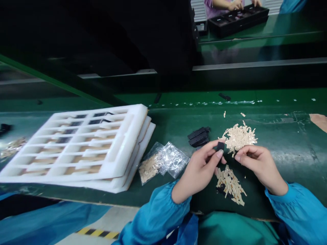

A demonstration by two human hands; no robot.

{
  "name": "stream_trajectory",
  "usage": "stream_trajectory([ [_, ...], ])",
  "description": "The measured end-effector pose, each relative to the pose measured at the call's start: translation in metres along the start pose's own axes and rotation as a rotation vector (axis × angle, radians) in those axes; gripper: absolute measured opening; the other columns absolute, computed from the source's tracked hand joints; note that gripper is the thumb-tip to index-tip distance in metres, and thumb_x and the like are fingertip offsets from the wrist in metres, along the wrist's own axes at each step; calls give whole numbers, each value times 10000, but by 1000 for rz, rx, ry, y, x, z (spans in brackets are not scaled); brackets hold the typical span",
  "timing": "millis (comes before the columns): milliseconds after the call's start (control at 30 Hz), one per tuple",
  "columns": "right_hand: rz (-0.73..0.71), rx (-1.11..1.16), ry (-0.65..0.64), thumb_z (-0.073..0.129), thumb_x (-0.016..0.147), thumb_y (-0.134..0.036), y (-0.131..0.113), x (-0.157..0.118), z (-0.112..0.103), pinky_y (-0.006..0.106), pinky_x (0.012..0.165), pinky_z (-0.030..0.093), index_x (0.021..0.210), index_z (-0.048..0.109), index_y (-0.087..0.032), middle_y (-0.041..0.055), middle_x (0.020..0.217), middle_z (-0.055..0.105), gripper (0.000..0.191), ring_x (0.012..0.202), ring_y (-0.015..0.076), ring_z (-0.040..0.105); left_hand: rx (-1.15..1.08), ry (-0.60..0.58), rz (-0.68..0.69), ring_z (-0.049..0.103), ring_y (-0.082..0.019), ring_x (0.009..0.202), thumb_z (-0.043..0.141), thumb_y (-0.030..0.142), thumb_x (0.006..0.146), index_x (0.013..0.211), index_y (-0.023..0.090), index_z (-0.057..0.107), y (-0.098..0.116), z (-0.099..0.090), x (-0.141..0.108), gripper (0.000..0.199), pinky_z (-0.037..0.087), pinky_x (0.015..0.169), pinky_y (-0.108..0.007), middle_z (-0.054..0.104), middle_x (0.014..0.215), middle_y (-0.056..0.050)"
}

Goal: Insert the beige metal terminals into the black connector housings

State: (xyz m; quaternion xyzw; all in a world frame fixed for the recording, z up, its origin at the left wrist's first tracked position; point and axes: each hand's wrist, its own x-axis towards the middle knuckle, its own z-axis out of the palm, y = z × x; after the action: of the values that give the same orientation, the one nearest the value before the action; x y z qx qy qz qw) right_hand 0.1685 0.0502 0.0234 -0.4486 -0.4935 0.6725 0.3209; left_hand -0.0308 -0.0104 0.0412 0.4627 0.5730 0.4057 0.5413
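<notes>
holding a thin black part by its edges

a small black part (220, 146) is pinched between the thumb and fingers of the left hand (200, 168), raised over the desk (293, 160) and closer to its near edge than to its far one. the right hand (262, 163) is held apart from it, with thumb and forefinger brought together beside the larger heap of pale strips (238, 136); whether a strip is gripped there cannot be told. a smaller pile of pale strips (231, 187) is spread toward the desk's near edge, below both hands.

the black part is judged to be light, stiff and rather smooth, so it is best taken by its long edges, with the flat face left free. the pale strips seem thin and easily bent; each is best lifted by one end with the fingertips. beyond the left hand, a stack of black parts (198, 136) is set down, and clear bags (175, 158) are laid beside the right edge of the white trays (129, 139).
</notes>
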Motion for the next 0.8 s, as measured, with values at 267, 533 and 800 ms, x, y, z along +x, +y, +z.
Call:
stream_trajectory([
  [267,-5,-31,86,781,745,-313,0,4,1,283,571,462,669,739,-192,34,614,718,149,565,162,595,-224,-164,-70,684,-109,627,532,205,996,1502,252,385,-14,23,6,529,523,580,-221,652,979,-35],
  [533,-20,-34,137,783,723,-258,1,3,4,285,558,494,665,739,-198,20,606,710,94,546,170,627,-100,-147,25,728,-149,727,495,162,1004,1507,235,391,-13,29,-2,519,593,697,-288,677,1059,-77],
  [800,-10,-51,147,777,731,-262,3,1,5,298,550,486,669,727,-205,23,603,704,98,537,172,611,-54,-134,99,720,-146,717,490,160,988,1517,216,399,-15,31,-2,540,599,681,-276,671,1019,-75],
])
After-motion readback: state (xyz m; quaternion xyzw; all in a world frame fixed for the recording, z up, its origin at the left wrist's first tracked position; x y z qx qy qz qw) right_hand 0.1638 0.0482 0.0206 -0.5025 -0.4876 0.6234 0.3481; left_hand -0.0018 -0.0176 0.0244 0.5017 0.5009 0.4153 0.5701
